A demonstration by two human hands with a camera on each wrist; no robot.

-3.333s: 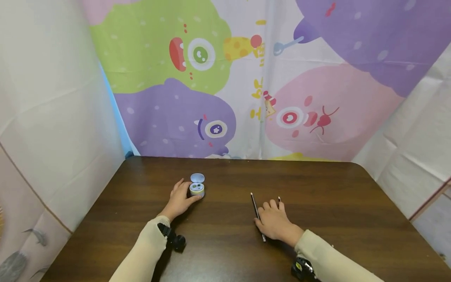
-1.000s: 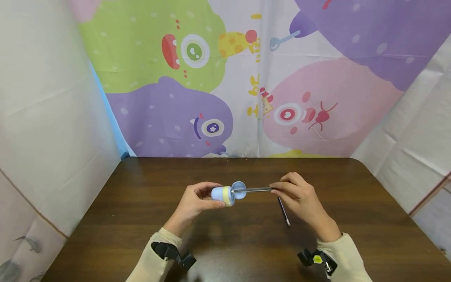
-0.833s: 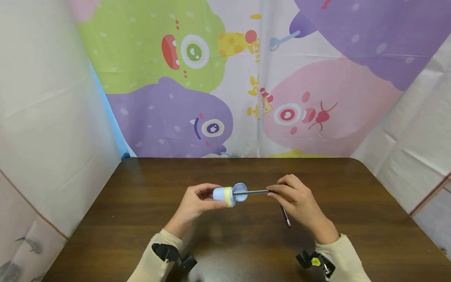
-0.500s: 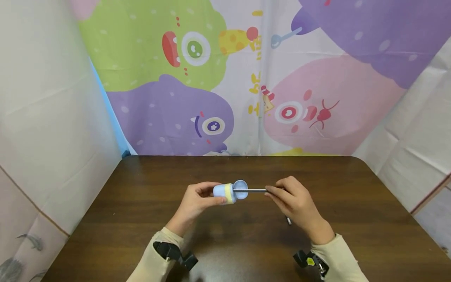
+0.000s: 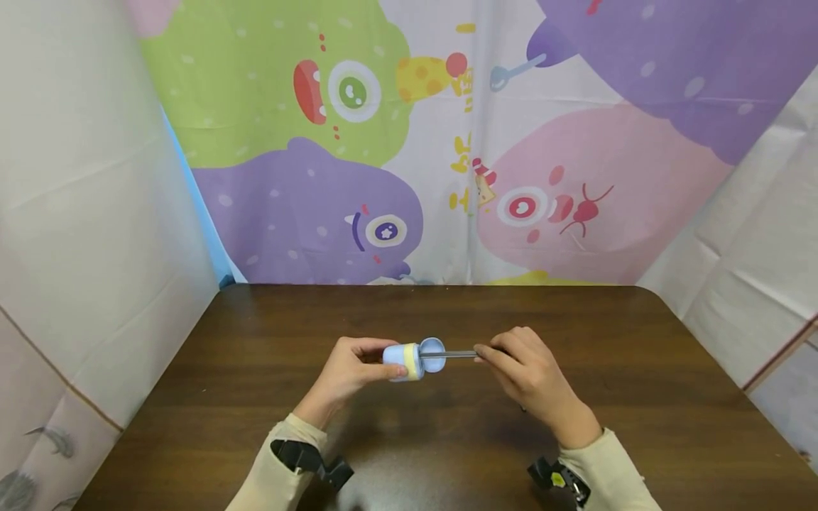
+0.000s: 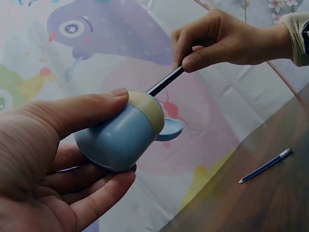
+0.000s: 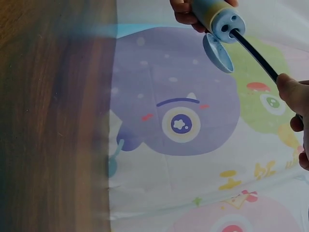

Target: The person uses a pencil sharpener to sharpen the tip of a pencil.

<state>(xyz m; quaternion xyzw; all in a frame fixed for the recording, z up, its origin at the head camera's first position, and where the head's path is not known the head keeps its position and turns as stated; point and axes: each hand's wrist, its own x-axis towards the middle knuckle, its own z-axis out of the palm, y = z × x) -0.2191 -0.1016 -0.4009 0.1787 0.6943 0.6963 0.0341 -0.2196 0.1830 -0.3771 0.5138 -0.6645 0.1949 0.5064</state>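
My left hand (image 5: 348, 372) grips a small blue pencil sharpener (image 5: 399, 363) with a yellow band, held sideways above the table. Its round lid (image 7: 218, 53) hangs open, and several holes show in its end face in the right wrist view. One dark pencil (image 5: 455, 354) has its end in one of those holes. Between thumb and fingers, my right hand (image 5: 527, 376) pinches the pencil's other part. A second dark pencil (image 6: 265, 166) lies on the table; in the head view my right hand hides nearly all of it.
The brown wooden table (image 5: 255, 397) has rounded far corners. Behind it hangs a cloth (image 5: 441, 234) with cartoon creatures, and pale sheets (image 5: 96, 213) close off both sides. A black wrist camera (image 5: 313, 461) is strapped to each sleeve.
The sharpener has come off the table and been tipped sideways; a pencil has been picked up and put into it. Lately the right hand has shifted left, towards the sharpener.
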